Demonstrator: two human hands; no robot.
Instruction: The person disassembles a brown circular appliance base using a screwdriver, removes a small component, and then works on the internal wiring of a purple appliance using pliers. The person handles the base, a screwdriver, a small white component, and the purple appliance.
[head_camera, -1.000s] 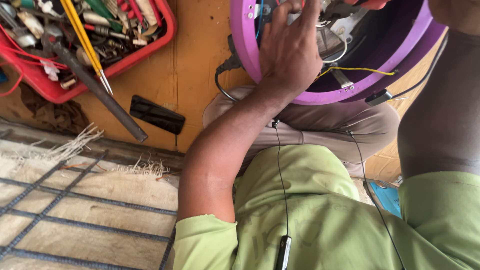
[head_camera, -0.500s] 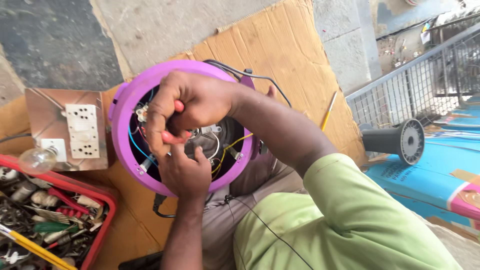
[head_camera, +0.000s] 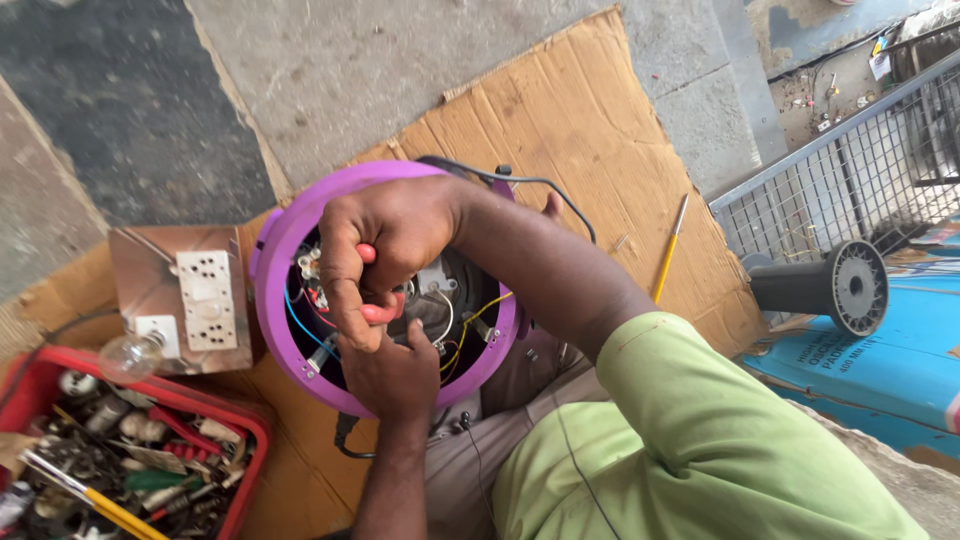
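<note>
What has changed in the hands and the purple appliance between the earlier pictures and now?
A second ago one hand lay flat on the purple casing. Now the right hand grips a red-handled tool inside the casing, and the left hand holds the rim from below. Over the last half second, both hands and the casing stayed as they were.

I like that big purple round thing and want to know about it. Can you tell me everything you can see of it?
The purple round casing looks like smooth plastic, shaped like an open bowl tipped toward the camera. Inside sit dark metal parts and thin blue, yellow, white and red wires. It rests on the person's lap over brown cardboard. A black cord runs along its top edge. The right hand grips a red-handled tool inside it; the left hand touches its lower rim.
</note>
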